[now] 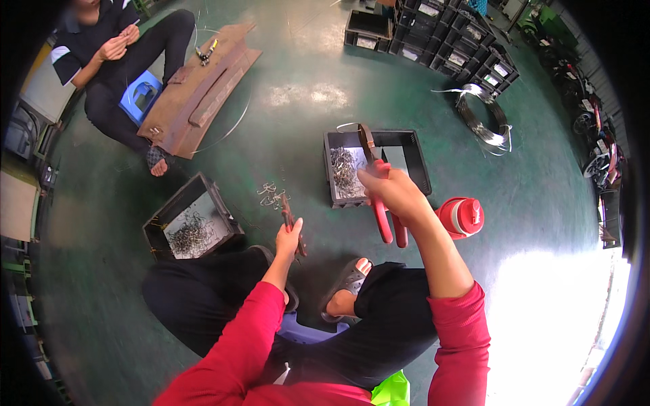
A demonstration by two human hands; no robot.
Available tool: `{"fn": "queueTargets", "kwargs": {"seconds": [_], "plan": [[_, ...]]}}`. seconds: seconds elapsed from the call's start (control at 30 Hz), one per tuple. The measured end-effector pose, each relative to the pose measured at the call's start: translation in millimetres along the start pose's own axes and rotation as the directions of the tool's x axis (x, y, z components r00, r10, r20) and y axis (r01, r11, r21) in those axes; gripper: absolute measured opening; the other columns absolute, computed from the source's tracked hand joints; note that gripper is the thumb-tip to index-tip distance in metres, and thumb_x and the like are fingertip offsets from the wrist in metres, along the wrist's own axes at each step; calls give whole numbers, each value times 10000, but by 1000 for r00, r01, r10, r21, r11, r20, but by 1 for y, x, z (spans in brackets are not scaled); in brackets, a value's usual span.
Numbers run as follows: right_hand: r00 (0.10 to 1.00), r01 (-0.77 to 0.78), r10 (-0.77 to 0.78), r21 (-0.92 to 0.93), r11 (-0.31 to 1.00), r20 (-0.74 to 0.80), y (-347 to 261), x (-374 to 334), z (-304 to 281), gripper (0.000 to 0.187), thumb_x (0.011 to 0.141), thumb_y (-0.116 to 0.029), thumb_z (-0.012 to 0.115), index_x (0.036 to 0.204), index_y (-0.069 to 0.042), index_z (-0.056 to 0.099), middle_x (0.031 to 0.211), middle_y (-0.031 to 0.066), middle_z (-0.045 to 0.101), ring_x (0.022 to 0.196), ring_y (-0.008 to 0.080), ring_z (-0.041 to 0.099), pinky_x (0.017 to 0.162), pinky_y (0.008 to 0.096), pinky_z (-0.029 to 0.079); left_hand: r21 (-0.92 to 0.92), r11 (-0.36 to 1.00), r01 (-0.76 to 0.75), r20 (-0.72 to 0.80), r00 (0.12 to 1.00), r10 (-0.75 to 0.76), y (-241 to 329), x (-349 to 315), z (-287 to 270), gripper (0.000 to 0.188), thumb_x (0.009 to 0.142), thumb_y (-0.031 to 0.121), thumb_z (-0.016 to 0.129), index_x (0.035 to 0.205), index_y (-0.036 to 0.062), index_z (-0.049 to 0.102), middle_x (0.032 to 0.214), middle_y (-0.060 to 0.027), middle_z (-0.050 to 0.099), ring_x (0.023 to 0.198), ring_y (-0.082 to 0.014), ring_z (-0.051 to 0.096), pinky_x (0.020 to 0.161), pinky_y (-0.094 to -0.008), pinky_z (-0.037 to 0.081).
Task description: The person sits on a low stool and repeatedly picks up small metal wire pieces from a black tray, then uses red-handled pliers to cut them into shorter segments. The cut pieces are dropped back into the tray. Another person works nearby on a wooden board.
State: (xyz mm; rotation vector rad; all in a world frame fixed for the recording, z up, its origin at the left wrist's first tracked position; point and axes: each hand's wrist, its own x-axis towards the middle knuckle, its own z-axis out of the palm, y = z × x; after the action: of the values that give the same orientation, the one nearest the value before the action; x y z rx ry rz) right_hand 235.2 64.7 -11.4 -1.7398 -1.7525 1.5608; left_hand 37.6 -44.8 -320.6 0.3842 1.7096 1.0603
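My left hand (289, 238) is closed around worn pliers with reddish-brown handles (301, 247); their jaws point away from me, beside a small pile of bent wire hooks (273, 197) on the green floor. Red-handled pliers (381, 222) are gripped in my right hand (401, 195), raised over the near side of a black crate (423, 152). That crate holds many small wire pieces (344, 170) on a white sheet. A thin wire end shows by the raised jaws; whether they grip it I cannot tell. Another black crate (215, 191) with wire pieces (192, 233) stands tilted to my left.
A red bottle (467, 216) stands right of my right forearm. Farther right lies a wire coil (470, 118). Stacked black crates (440, 34) are at the back. A co-worker (101, 54) sits far left beside a brown board (203, 88) and a blue stool (141, 95).
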Motion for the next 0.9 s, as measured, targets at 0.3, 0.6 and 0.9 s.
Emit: {"fn": "queueTargets", "kwargs": {"seconds": [0.3,0.6,0.9], "plan": [[979,50,-78,-146,988,-191,-6,13,18,505,829,-429,606,963,58,628,888,212,641,883,323,608,787,410,471,70,863,-501,157,859,487,154,-118,9,272,868,119,577,1129,47,553,844,-21,634,698,-107,564,638,-238,454],[974,127,-156,-174,977,-163,-8,15,25,446,851,-378,594,928,61,618,740,156,617,712,240,599,703,388,458,332,597,-731,37,642,766,182,-159,18,507,857,52,554,1348,37,428,847,-78,628,647,-115,564,630,-290,480],[961,159,-197,-196,968,-192,-18,4,28,447,850,-384,600,956,49,635,789,194,644,800,305,645,746,402,469,421,386,-820,45,444,895,187,-162,20,489,832,11,559,1306,-11,443,990,-177,598,845,-255,617,761,-328,478]]}}
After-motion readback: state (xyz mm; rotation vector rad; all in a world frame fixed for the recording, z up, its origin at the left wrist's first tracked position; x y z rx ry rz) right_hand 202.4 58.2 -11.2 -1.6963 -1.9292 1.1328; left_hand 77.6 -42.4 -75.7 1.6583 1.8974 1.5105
